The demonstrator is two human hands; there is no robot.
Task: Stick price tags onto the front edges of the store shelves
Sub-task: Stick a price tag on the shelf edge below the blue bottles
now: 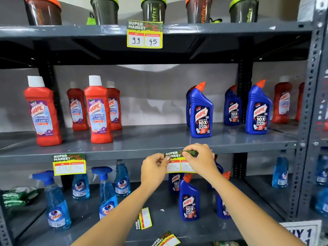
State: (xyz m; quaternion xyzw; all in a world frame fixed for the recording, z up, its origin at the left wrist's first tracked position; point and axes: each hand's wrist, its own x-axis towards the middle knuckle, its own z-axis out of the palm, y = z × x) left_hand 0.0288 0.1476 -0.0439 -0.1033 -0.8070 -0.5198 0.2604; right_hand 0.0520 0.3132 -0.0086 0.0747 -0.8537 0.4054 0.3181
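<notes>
A green, yellow and red price tag point(174, 163) lies against the front edge of the middle shelf point(115, 154), below the blue Harpic bottles. My left hand point(153, 170) pinches its left edge. My right hand point(199, 159) presses its top right and covers that half. Another tag point(69, 164) hangs on the same edge further left. A third tag point(144, 34), marked 99 and 45, is stuck on the top shelf edge point(71, 31). Loose tags point(144, 219) lie flat on the lower shelf point(124, 215), with one more loose tag point(166, 239) nearer me.
Red Harpic bottles point(99, 110) and blue Harpic bottles point(201, 112) stand on the middle shelf. Colin spray bottles point(56, 201) and more blue Harpic bottles point(189, 201) stand on the lower shelf. Shaker cups point(153, 9) line the top. A perforated upright point(308, 103) rises at the right.
</notes>
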